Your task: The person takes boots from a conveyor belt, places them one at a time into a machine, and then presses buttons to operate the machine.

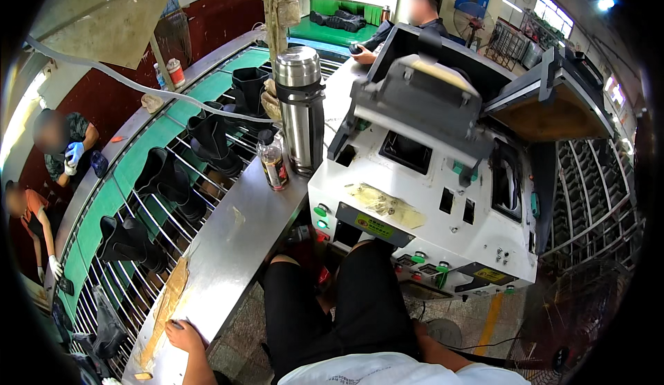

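Steel table [228, 246]: long, curved, beside the white machine [429, 212].
Left hand [183, 335]: flat on table's near edge, grip empty, fingers loose.
Right hand: hidden low by thigh, grip state unclear.
Tip: keep palm planted, clear of boots [162, 177] passing on conveyor [145, 198].

A long steel tabletop [235, 240] runs from the lower left of the frame up toward the top centre, with a tall steel flask [301, 108] and a small brown bottle [272, 161] standing on it just beside each other near the middle. A patch of brown tape [164, 302] lies on its lower end, where the left hand [185, 335] rests flat. To its left, a curved rack [131, 246] of metal bars carries a row of black boots [166, 177].
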Tool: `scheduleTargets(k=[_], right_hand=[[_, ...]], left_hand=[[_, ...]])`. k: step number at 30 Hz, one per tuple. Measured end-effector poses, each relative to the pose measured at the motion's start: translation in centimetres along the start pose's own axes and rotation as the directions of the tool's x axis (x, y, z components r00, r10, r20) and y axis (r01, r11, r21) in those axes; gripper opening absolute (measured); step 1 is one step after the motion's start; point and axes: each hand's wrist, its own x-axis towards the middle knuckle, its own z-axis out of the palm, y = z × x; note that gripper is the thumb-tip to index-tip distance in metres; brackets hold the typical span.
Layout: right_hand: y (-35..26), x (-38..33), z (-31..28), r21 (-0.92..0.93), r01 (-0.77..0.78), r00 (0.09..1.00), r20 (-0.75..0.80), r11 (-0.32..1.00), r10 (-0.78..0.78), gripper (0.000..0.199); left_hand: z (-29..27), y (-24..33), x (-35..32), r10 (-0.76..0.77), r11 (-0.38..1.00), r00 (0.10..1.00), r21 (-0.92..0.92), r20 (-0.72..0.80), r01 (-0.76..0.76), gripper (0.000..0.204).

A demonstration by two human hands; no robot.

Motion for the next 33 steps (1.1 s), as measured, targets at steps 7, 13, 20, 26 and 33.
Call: scheduleTargets(k=[7, 13, 20, 26, 33], right_hand=[[-26.5, -7.5, -20.3, 0.497, 0.716, 0.686, -0.633, 0.490, -0.360, 0.018], [-43.3, -0.4, -36.9, 0.048, 0.858, 0.325, -0.822, 0.511, -0.468, 0.065], [-53.5, 7.8, -49.5, 0.225, 0.069, 0.838, -0.542, 0.972, 0.066, 0.117], [-53.6, 11.5, -51.3, 0.238, -0.043, 0.917, -0.377, 0.970, 0.133, 0.120], [-51.5, 8.0, -56.5, 0.198, 0.185, 0.733, -0.680, 0.962, -0.001, 0.113]], left_hand=[[0.5, 0.5, 0.1, 0.005, 1.000, 1.000, -0.004, 0.011, -0.005, 0.028], [0.2, -0.2, 0.0, 0.040, 0.999, 0.997, 0.010, -0.068, -0.040, 0.029], [-0.3, 0.7, 0.0, -0.006, 1.000, 1.000, -0.013, -0.003, 0.006, 0.031], [0.0, 1.0, 0.0, -0.031, 0.999, 0.999, -0.015, -0.022, 0.031, 0.033], [-0.9, 1.5, 0.2, -0.039, 0.999, 0.995, -0.016, 0.089, 0.041, 0.036]])
